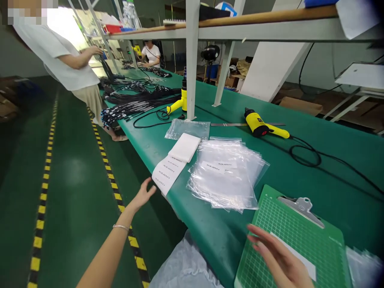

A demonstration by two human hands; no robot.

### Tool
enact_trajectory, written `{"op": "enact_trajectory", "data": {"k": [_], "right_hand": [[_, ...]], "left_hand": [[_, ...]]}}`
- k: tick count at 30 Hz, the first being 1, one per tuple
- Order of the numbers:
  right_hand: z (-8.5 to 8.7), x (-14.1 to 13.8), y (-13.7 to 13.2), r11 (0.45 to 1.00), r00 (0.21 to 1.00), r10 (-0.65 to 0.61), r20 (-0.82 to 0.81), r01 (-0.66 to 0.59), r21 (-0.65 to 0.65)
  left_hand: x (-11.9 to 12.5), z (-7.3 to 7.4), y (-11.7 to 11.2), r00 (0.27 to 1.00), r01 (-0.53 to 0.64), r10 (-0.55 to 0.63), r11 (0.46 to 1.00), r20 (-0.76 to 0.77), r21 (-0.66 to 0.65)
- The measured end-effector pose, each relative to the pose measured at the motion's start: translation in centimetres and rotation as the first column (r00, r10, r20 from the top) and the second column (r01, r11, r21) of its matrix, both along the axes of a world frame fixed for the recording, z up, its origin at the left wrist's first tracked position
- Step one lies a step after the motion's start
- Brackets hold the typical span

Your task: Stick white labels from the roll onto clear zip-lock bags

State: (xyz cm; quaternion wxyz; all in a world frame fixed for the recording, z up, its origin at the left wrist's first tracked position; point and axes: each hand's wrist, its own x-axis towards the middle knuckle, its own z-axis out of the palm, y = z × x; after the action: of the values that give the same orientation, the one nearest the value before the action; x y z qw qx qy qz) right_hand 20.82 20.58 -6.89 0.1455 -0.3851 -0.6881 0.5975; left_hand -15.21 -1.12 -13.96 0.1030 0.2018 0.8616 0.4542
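My left hand [143, 195] reaches out over the floor beside the green table [270, 160], fingers spread and empty, its tips close to the hanging end of a white label strip [168, 172]. The strip runs up to a folded white label stack [184, 147]. My right hand [277, 258] lies with its fingers stretched flat on a green gridded clipboard [300, 236] at the table's near edge and holds nothing. A pile of clear plastic bags [226, 174] lies between the strip and the clipboard.
Two yellow heat guns [261, 125] [178, 104] with black cords lie farther back, near a white shelf post [191, 60]. Bundles of black cables [135, 104] cover the far table. A person in white [63, 60] stands at the left; another sits far back. Yellow-black floor tape [114, 188] borders the table.
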Motion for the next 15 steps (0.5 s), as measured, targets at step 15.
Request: {"op": "enact_trajectory", "data": {"k": [15], "right_hand": [[-1.8,-16.5,-8.9,0.901,0.893,0.304,-0.332,-0.382,-0.204]], "left_hand": [[5.5,10.3,-1.5,0.945,0.257,-0.265,0.964,0.191,0.066]]}}
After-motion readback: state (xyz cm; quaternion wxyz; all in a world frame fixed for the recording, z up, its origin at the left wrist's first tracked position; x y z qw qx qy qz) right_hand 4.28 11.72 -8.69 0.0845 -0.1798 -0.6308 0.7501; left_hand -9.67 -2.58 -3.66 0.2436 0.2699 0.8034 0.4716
